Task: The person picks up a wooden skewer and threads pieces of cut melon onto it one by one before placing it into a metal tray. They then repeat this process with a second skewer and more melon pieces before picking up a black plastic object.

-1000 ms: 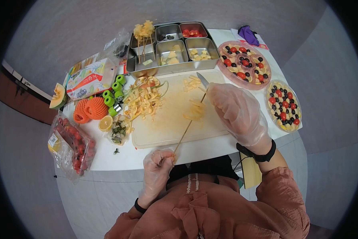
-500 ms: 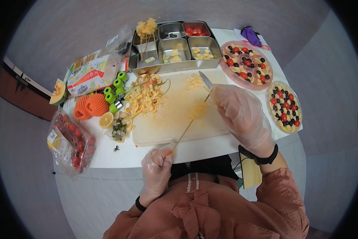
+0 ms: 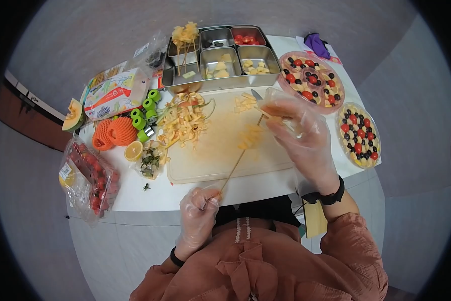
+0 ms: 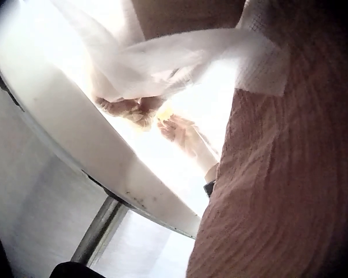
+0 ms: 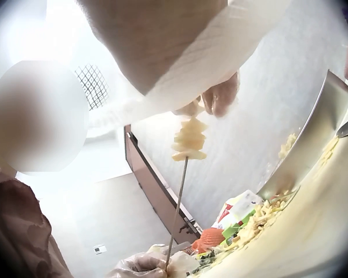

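My gloved left hand (image 3: 199, 210) grips the lower end of a thin wooden skewer (image 3: 231, 173) near the table's front edge. Pale yellow fruit slices (image 5: 189, 139) are stacked along the skewer's upper part. At its top end, my gloved right hand (image 3: 303, 138) pinches a pale fruit piece between thumb and fingers, right at the tip; the fingers partly hide it. Behind that hand, a knife (image 3: 256, 94) lies on the cutting board (image 3: 215, 155), mostly covered in the head view. Cut fruit strips (image 3: 244, 103) lie beside the blade. Glare washes out the left wrist view.
Peelings (image 3: 185, 120) heap on the board's left. A steel tray (image 3: 220, 83) behind it holds fruit containers and finished skewers (image 3: 185, 35). Two fruit platters (image 3: 311, 83) stand at right. Boxed strawberries (image 3: 97, 185), a lemon half (image 3: 133, 151) and orange foam nets (image 3: 121, 135) are at left.
My right hand has turned at the skewer's tip, so its thumb and fingers now show instead of its back. It covers more of the knife. My left hand keeps its grip, nearly still.
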Tool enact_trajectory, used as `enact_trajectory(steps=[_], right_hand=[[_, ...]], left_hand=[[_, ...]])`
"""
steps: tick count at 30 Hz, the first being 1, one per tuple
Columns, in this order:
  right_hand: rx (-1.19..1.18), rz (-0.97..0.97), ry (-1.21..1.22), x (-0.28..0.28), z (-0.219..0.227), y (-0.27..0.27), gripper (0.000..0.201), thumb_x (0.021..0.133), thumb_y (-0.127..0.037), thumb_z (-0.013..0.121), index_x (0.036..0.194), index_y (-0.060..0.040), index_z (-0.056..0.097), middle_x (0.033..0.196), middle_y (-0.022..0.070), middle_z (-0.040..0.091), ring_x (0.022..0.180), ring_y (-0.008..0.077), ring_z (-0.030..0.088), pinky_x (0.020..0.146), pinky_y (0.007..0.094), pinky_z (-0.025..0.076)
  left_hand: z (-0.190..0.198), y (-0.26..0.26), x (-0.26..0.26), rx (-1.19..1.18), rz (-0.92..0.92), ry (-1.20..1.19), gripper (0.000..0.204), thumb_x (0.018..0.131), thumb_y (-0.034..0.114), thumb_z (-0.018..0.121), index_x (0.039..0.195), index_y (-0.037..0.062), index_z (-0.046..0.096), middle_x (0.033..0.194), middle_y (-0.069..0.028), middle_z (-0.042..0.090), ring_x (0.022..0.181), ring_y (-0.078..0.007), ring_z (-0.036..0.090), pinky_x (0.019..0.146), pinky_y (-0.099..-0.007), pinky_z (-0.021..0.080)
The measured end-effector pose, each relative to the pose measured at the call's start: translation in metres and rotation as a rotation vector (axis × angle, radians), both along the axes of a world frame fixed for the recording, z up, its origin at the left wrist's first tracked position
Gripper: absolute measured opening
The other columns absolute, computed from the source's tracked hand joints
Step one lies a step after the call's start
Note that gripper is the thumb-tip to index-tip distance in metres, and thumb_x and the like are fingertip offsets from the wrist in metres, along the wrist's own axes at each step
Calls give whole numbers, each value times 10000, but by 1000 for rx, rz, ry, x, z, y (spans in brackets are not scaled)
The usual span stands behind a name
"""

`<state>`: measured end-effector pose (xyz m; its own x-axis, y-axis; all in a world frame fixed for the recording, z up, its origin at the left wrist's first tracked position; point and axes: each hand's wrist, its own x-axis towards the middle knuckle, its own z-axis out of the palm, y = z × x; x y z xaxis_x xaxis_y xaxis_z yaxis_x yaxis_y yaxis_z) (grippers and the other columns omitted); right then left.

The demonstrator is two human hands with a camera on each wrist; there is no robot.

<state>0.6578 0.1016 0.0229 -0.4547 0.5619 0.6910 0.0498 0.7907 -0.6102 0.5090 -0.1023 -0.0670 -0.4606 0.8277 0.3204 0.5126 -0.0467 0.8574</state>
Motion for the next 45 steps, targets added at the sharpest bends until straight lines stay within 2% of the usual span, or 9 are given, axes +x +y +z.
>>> enact_trajectory(steps=[8,10,11,13,19,23,35,38,45], right_hand=[[-159,-32,-35,6,-3,-2,222,808,-11,711,1019,-28,645,897,110,703,812,243,701,711,308,544],[198,-119,-117,7,1,-3,260,764,25,711,1010,-30,649,896,108,692,786,269,685,672,330,542],[198,-119,-117,6,2,-4,260,764,25,711,1010,-30,649,896,108,692,786,269,685,672,330,542],[549,-233,-173,2,2,-6,307,718,57,711,1004,-37,649,901,98,680,759,280,665,634,341,534],[478,-120,-133,2,2,-7,312,711,82,722,994,-38,668,922,89,687,790,287,674,666,350,532],[526,-97,-174,3,4,-7,345,684,62,712,1007,-44,651,895,81,673,710,270,645,594,357,517],[457,-81,-273,9,11,-11,305,693,63,747,979,-24,681,919,108,691,798,290,675,672,362,537],[534,-66,-208,6,7,-4,286,682,48,673,949,-48,649,890,68,668,710,258,623,578,356,498],[268,-184,-222,9,-1,39,172,813,14,647,967,-48,690,903,116,697,793,276,673,688,346,515]], left_hand=[[-2,0,0,16,-11,25,102,777,-38,650,859,23,645,660,-94,564,594,-220,542,557,-335,427],[2,0,1,19,-2,83,137,795,-20,660,903,58,627,678,-109,526,616,-301,525,571,-392,415],[2,0,2,19,-2,83,137,795,-20,660,903,58,627,678,-109,526,616,-301,525,571,-392,415],[1,0,3,39,49,204,160,778,-25,674,902,67,629,687,-110,525,623,-319,524,569,-411,409],[1,-2,2,48,115,347,174,749,-33,705,877,67,643,669,-103,518,586,-281,513,537,-380,397],[2,-2,4,63,112,306,184,748,-43,707,882,70,649,673,-101,521,584,-276,509,537,-376,395],[-2,-3,4,55,119,311,163,758,-41,703,876,60,652,680,-100,534,598,-265,518,552,-353,407],[-5,-4,3,-16,96,290,162,782,2,687,927,65,651,745,-118,551,661,-336,530,597,-415,415],[-8,-2,-4,-30,119,-155,85,800,-34,613,862,6,656,725,-92,561,619,-203,563,567,-316,444]])
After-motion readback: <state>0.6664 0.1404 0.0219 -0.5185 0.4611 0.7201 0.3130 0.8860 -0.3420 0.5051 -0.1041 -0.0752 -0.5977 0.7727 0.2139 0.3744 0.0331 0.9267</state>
